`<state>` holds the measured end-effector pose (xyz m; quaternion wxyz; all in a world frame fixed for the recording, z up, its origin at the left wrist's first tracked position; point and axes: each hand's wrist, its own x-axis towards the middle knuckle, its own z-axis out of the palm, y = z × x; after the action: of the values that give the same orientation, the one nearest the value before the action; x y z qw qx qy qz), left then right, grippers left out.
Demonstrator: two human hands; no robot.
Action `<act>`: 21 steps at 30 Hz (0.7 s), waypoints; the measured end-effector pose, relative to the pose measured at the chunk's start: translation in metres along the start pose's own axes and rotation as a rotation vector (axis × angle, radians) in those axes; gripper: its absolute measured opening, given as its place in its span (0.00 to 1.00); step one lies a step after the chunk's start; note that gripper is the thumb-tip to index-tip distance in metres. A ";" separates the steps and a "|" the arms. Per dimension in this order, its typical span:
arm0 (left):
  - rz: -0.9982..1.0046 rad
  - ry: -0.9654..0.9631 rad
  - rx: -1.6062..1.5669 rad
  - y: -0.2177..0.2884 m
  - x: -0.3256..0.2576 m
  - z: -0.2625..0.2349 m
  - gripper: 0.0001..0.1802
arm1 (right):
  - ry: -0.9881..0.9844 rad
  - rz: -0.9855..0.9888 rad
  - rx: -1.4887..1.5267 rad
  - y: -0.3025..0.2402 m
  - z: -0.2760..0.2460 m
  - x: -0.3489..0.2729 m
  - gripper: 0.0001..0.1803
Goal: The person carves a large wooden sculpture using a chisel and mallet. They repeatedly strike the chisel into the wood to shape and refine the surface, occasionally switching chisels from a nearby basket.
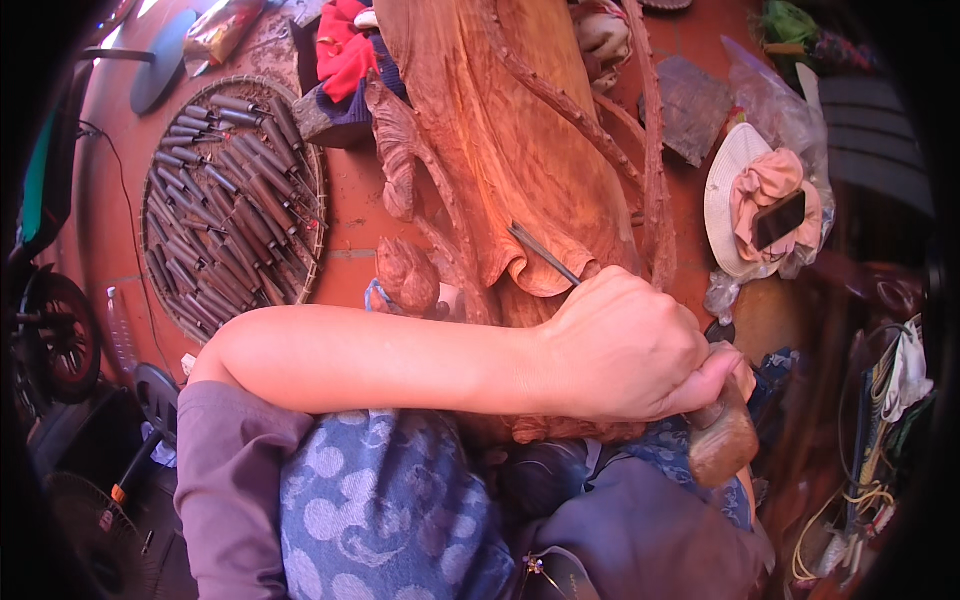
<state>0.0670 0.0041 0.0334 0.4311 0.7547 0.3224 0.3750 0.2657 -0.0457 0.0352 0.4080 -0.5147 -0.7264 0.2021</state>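
My left arm [400, 355] reaches across the view. My left hand [630, 345] is closed in a fist around a chisel; its thin dark blade [545, 253] sticks out beyond the far side of the fist. The blade's end lies at carved folds of a large reddish-brown wood carving [560, 190]. Just past the left thumb, a worn wooden mallet [722, 445] is close to the fist. My right hand [742, 374] shows only in part behind the left one, seemingly gripping the mallet. The chisel's handle is hidden inside the left fist.
A round woven tray [318, 225] full of chisels lies at left on the red tiled floor. Carved stems [655, 170] and a bud-shaped piece [407, 275] rise around the carving. To the right are a white hat [722, 195], a phone [780, 220] and tangled cords [850, 500].
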 end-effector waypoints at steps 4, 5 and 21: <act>0.074 0.013 0.010 -0.002 -0.003 0.001 0.21 | 0.286 0.058 0.078 -0.014 0.024 -0.003 0.15; 0.064 0.012 0.014 -0.002 -0.006 0.001 0.21 | -0.246 0.111 0.012 0.022 -0.027 -0.019 0.15; 0.133 -0.038 0.036 -0.007 -0.010 -0.007 0.21 | -0.165 0.099 -0.293 0.007 -0.014 -0.018 0.18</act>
<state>0.0545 0.0021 0.0268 0.3979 0.7890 0.2700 0.3824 0.2831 -0.0609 0.0316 0.2570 -0.5855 -0.7529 0.1555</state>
